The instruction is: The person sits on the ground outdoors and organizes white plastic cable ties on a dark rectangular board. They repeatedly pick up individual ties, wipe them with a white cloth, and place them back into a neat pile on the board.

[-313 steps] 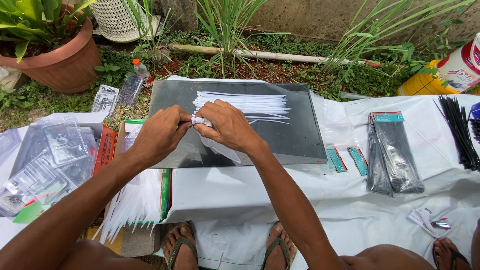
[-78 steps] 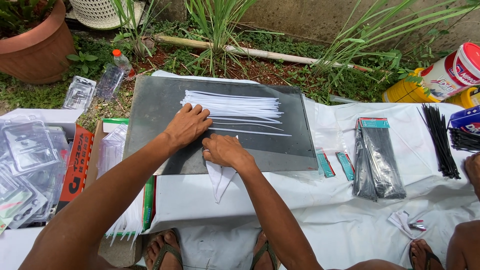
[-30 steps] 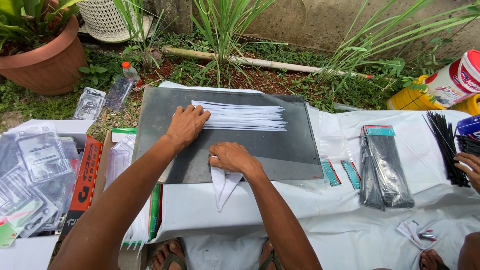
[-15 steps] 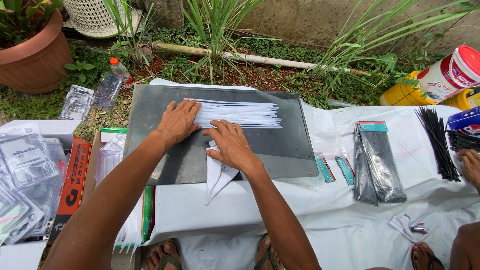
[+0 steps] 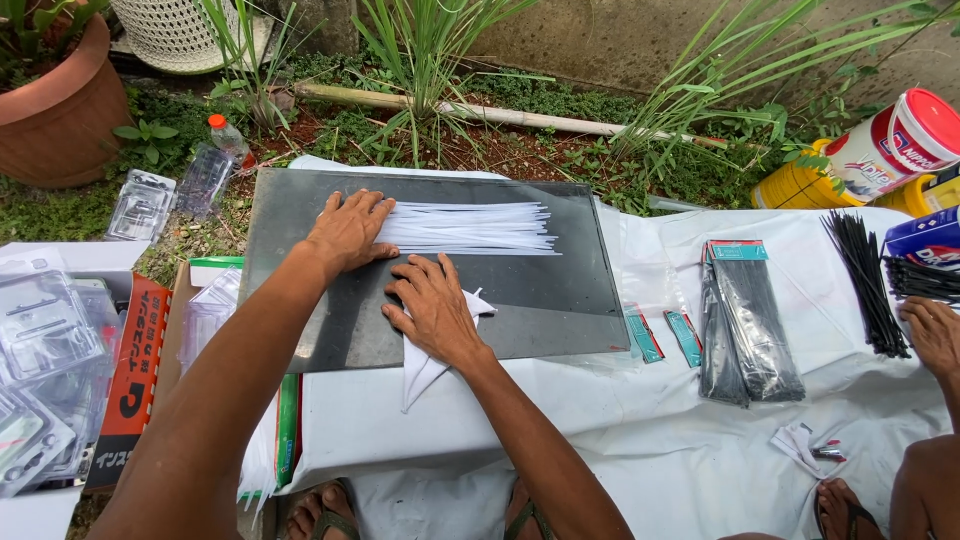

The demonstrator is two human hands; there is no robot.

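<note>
The left hand (image 5: 348,228) lies flat, palm down with fingers spread, on the left end of a row of white ties (image 5: 470,228), pinning them to a dark board (image 5: 560,300); it grips nothing. The right hand (image 5: 432,308) rests palm down just below it, fingers loosely spread, pressing on a second small bunch of white ties (image 5: 420,365) whose ends fan out past the board's near edge; whether it pinches them cannot be told. Both forearms reach in from the bottom of the view. The board sits on a surface (image 5: 640,450) draped in white cloth. To the right lie two clear packets of black ties (image 5: 748,320), side by side and touching, and beyond them a loose bundle of black ties (image 5: 865,275). Another person's hand (image 5: 932,335) rests at the right edge beside that bundle. At the left, a cardboard box (image 5: 135,370) holds clear plastic blister shells (image 5: 40,340), too many and too overlapped to count. On the grass behind lie one more clear shell (image 5: 140,205) and one plastic bottle (image 5: 212,165) with an orange cap. One clay pot (image 5: 55,110) stands at the upper left, and a tub with a red lid (image 5: 895,140) leans on a yellow container (image 5: 800,185) at the upper right.
</note>
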